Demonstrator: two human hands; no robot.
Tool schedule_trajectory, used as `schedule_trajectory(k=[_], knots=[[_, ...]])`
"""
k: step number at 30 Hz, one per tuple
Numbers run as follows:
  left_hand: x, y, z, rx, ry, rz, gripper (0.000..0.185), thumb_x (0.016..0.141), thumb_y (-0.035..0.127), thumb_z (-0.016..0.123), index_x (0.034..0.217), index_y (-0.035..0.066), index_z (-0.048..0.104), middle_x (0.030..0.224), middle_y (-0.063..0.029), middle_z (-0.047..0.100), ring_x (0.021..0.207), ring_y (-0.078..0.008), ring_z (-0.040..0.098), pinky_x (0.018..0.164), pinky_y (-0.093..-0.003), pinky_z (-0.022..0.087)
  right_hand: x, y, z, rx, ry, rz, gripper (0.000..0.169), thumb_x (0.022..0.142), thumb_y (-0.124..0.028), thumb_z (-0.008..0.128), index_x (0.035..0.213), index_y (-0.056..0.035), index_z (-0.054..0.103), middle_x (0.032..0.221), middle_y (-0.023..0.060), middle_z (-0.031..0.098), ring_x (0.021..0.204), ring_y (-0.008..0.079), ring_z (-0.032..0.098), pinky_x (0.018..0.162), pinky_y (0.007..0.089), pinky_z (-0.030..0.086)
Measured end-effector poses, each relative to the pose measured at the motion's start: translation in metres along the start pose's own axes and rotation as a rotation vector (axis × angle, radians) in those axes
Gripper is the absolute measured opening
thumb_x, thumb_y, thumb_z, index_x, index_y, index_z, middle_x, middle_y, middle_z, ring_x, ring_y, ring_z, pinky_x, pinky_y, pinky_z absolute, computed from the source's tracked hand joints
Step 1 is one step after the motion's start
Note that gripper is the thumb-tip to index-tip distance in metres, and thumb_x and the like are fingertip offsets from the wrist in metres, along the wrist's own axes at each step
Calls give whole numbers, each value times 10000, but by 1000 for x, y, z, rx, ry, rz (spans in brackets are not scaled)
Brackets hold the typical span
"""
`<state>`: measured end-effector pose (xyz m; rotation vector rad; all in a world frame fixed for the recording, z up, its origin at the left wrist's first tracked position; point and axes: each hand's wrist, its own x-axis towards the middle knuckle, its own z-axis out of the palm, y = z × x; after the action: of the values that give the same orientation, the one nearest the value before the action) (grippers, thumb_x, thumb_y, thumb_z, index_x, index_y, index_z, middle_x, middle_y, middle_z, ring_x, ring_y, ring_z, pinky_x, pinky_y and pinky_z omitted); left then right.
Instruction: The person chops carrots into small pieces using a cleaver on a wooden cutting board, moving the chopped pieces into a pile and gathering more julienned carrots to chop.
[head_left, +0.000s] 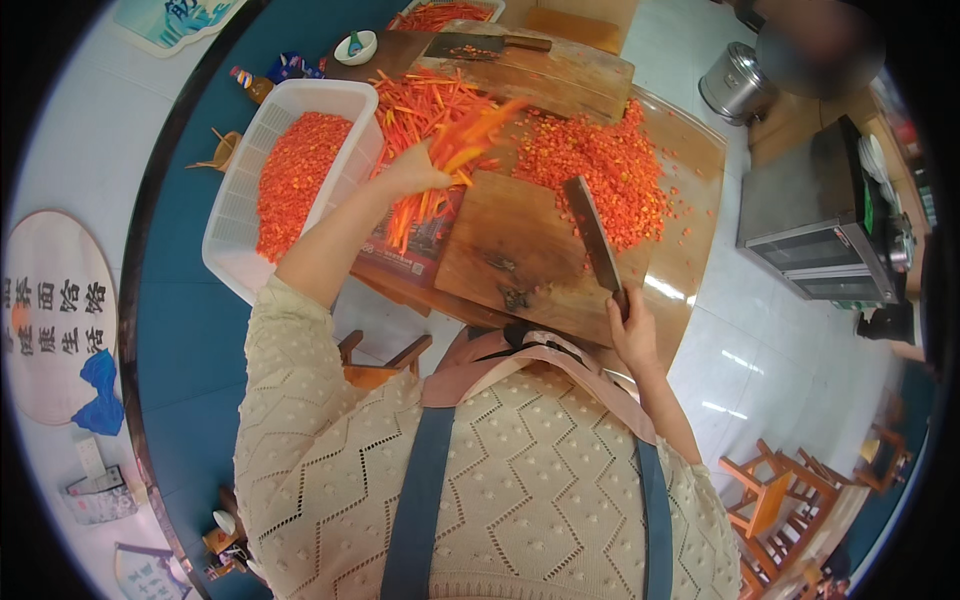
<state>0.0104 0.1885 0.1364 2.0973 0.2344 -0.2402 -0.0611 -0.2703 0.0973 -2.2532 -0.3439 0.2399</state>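
Observation:
My left hand (416, 172) grips a bunch of orange-red carrot strips (480, 135), blurred by motion, above a heap of loose strips (420, 105). In my right hand (636, 330) is the handle of a cleaver (594, 229), its blade angled up and left over the right part of a wooden cutting board (502, 232). Beyond the blade lies a large pile of finely diced orange-red pieces (600, 169), spread over the board's far edge and the table (679, 259). Left of my forearm, a white plastic basket (217, 232) holds more diced pieces (300, 180).
A second cutting board (592, 79) at the table's far side carries another cleaver (469, 46). Near it are a white bowl (355, 48) and a tray of strips (446, 15). A steel bin (735, 82), a dark cabinet (802, 202) and wooden stools (765, 495) stand to the right.

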Motion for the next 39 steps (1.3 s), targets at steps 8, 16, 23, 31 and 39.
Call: schedule_trajectory(k=[8, 16, 23, 31, 39], knots=[[-40, 11, 63, 520, -222, 101, 876, 649, 163, 771, 1443, 18, 429, 1250, -259, 611, 1142, -384, 608, 972, -410, 500, -2, 7, -19, 11, 119, 125, 326, 983, -213, 591, 1254, -51, 509, 837, 200, 637, 757, 338, 642, 711, 408, 502], [-46, -17, 54, 368, -195, -1, 845, 666, 135, 749, 1435, -4, 427, 1235, -240, 630, 1160, -353, 606, 958, -397, 499, -5, 2, -26, 70, -152, 288, 378, 970, -231, 624, 1285, -53, 512, 788, 135, 604, 715, 222, 592, 685, 367, 482], [-41, -15, 23, -4, -162, -80, 755, 686, 87, 770, 1377, -9, 482, 1148, -120, 669, 1024, -176, 640, 888, -308, 512, 82, 60, -70, -248, -563, -56, 223, 945, -201, 662, 1008, -48, 514, 750, 49, 537, 727, 175, 540, 676, 360, 454], [-45, -25, 34, -97, -156, -55, 758, 692, 86, 757, 1391, 21, 470, 1181, -121, 662, 1047, -209, 644, 911, -326, 506, 186, 63, -92, -376, -481, -269, 202, 931, -160, 635, 927, -47, 467, 774, 127, 570, 742, 330, 584, 678, 433, 447], [-49, 8, 96, 528, -214, 209, 820, 649, 92, 777, 1398, 25, 450, 1235, -191, 597, 1147, -357, 588, 1002, -444, 448, 216, 59, -101, -484, -466, -294, 190, 945, -194, 617, 952, -55, 488, 825, 151, 631, 810, 366, 623, 717, 461, 466]])
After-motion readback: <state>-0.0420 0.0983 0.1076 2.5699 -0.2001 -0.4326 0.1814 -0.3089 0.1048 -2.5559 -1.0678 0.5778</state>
